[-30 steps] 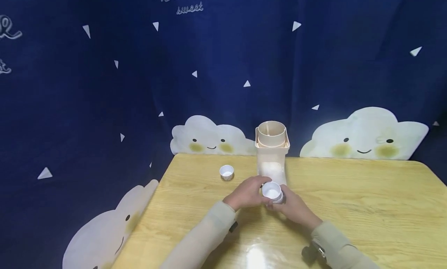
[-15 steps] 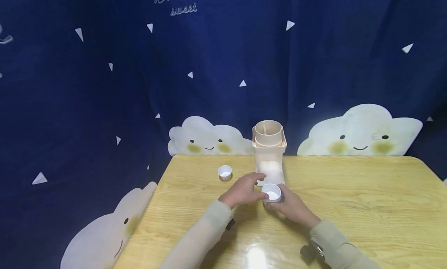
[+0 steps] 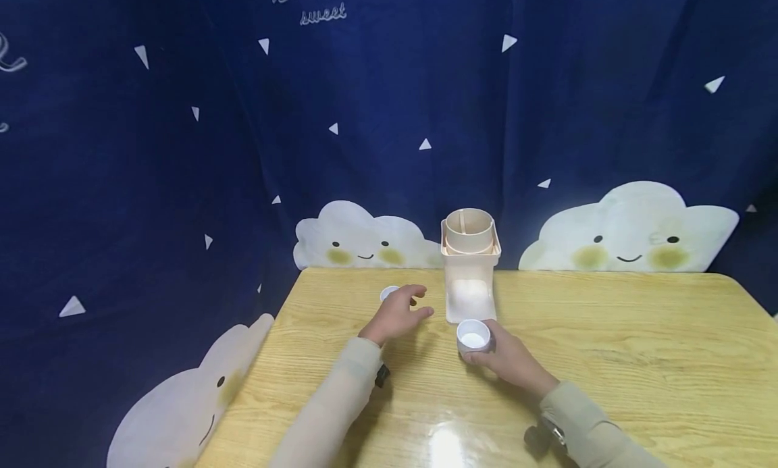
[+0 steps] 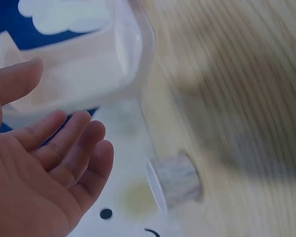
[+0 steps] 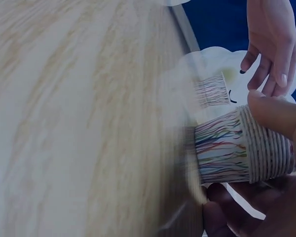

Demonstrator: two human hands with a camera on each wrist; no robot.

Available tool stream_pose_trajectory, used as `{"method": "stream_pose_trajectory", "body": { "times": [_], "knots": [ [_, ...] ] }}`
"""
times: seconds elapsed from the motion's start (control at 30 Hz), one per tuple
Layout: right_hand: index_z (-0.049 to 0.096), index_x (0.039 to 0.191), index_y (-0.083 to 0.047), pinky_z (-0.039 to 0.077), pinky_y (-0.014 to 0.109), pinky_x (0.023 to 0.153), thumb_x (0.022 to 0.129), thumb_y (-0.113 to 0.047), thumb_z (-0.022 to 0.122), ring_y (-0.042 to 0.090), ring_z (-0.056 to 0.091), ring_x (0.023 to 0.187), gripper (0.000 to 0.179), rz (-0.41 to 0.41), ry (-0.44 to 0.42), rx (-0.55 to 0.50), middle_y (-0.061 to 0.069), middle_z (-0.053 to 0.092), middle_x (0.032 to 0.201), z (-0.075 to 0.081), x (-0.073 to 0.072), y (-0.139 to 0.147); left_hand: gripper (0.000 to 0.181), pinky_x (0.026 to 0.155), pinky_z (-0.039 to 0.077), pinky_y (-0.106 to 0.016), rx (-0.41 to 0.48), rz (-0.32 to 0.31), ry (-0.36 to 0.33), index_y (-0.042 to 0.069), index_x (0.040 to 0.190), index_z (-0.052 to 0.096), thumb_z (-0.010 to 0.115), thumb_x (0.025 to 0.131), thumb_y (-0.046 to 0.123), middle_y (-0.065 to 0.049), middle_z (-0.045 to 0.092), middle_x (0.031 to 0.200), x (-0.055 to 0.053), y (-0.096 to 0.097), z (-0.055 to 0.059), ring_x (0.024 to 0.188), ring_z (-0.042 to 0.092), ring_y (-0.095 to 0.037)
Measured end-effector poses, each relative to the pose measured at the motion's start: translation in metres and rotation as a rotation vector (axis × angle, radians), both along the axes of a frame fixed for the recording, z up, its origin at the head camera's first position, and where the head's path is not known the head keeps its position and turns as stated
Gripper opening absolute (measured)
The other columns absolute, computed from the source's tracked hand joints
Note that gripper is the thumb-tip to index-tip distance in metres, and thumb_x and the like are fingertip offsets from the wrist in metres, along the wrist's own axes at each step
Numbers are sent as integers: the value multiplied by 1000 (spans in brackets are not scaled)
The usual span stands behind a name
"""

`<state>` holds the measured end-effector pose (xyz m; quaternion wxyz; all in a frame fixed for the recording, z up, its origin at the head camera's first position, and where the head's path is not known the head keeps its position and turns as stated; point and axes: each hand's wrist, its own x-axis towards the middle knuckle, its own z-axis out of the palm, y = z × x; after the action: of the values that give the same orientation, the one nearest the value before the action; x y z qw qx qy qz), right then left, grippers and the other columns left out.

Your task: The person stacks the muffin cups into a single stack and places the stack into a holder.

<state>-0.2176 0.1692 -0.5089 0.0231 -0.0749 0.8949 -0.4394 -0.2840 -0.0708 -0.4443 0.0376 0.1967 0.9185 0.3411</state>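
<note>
My right hand (image 3: 510,358) grips a stack of small white paper baking cups (image 3: 473,344) just in front of the beige stand. In the right wrist view the stacked cups (image 5: 222,148) show coloured wavy stripes and several nested rims, with the thumb on one side and fingers on the other. My left hand (image 3: 396,314) holds nothing; its fingers are loosely bent and parted. Partly hidden behind it in the head view is a single paper baking cup (image 3: 387,292), which stands upright on the table. In the left wrist view this cup (image 4: 176,181) lies apart from the fingertips.
A beige plastic stand (image 3: 469,272) with a round tube on top and a low curved tray in front stands near the table's back edge. The wooden table (image 3: 638,360) extends to the right. A dark blue curtain (image 3: 389,83) with clouds hangs behind.
My left hand has let go of the stacked cups and moved left to beside the single cup. The right hand still holds the stack in nearly the same place.
</note>
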Motion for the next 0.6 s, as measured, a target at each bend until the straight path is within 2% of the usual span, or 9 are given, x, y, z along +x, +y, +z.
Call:
{"method": "stream_pose_trajectory", "body": {
  "times": [0.23,0.33,0.47,0.6],
  "knots": [
    [53,131,-6,47,55,98,79,-35,82,32,61,115,66,10,6,-7,12,67,120,-2,-2,1,51,99,50,-45,45,71,4,4,140,53,62,96,28,-13,59,139,-16,-22,-7,122,59,-34],
    [53,131,-6,47,55,99,79,-34,82,33,61,116,66,27,19,-21,12,67,121,0,-2,3,48,100,50,-46,65,131,11,4,138,54,62,97,26,-14,59,138,-20,-28,-10,123,58,-35],
    [52,132,-4,45,58,101,80,-32,81,35,60,119,66,43,34,-41,13,66,123,0,-1,4,48,95,51,-47,42,213,46,3,136,57,66,93,25,-16,59,137,-24,-31,-16,119,57,-35],
    [54,129,-6,45,57,101,78,-31,83,33,61,116,64,41,42,-41,11,67,120,-1,0,4,54,90,51,-48,-26,302,115,4,133,58,72,86,26,-17,58,136,-26,-33,-24,118,54,-36]
  ]
}}
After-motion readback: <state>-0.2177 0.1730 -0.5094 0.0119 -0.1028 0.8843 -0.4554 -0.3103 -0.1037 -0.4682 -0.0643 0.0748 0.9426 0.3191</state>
